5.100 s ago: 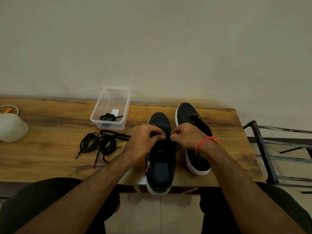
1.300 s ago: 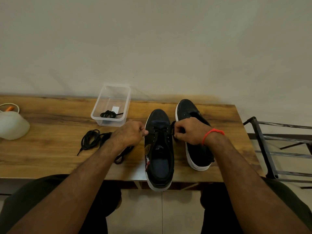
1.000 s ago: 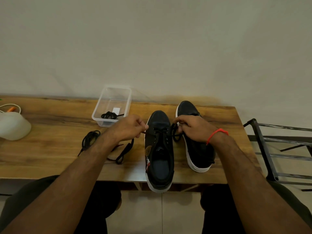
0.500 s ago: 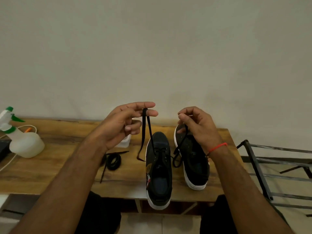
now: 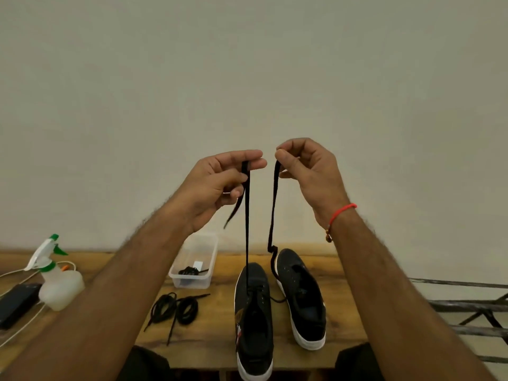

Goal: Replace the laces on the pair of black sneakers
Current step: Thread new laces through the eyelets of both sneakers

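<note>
Two black sneakers with white soles stand side by side on the wooden table (image 5: 214,342). The left sneaker (image 5: 254,314) has a black lace (image 5: 246,229) threaded through its front eyelets, and both lace ends rise straight up. My left hand (image 5: 220,185) pinches one end high above the shoe, with the tip dangling below the fingers. My right hand (image 5: 305,169) pinches the other end at the same height. The right sneaker (image 5: 302,298) has no lace in its eyelets.
Coiled black laces (image 5: 176,310) lie on the table left of the shoes. Behind them a clear plastic box (image 5: 195,259) holds another lace bundle. A spray bottle (image 5: 56,281), a dark flat device (image 5: 15,301) and white cables sit far left. A metal rack (image 5: 472,303) stands to the right.
Both hands have risen from the shoe's eyelets to well above the table, drawing the two lace ends up taut. The camera view has tilted upward.
</note>
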A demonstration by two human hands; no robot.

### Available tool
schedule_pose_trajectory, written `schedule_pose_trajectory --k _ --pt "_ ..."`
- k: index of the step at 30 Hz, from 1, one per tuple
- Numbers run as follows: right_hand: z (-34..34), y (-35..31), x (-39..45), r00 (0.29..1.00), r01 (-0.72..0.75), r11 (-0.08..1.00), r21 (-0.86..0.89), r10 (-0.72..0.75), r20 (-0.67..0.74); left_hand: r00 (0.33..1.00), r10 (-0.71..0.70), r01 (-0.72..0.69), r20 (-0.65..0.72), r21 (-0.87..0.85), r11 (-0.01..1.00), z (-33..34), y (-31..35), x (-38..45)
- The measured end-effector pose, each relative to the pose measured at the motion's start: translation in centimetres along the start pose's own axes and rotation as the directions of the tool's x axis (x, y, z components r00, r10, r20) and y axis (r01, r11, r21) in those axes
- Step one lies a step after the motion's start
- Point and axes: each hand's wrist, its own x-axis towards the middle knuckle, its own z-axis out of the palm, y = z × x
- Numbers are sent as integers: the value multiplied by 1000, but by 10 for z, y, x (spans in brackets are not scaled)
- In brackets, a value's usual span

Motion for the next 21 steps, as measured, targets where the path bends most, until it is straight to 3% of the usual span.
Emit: schedule_pose_trajectory --k 4,11,15,18,21 --pt "-6 -39 17 996 89 996 -27 -89 -3 1000 30 -30 -9 -14 999 12 37 1" --pt "-10 -73 32 987 162 983 -89 -162 5 991 127 -132 42 169 977 23 88 6" --pt "-11 -72 33 990 140 987 -84 -142 -16 980 197 -179 -35 292 939 23 102 10" --pt "-10 -70 33 992 122 989 -88 -124 -18 939 325 -248 -115 432 867 20 105 14" --pt "-9 -75 37 992 116 990 -84 -119 -30 882 457 -282 -112 651 704 20 107 20"
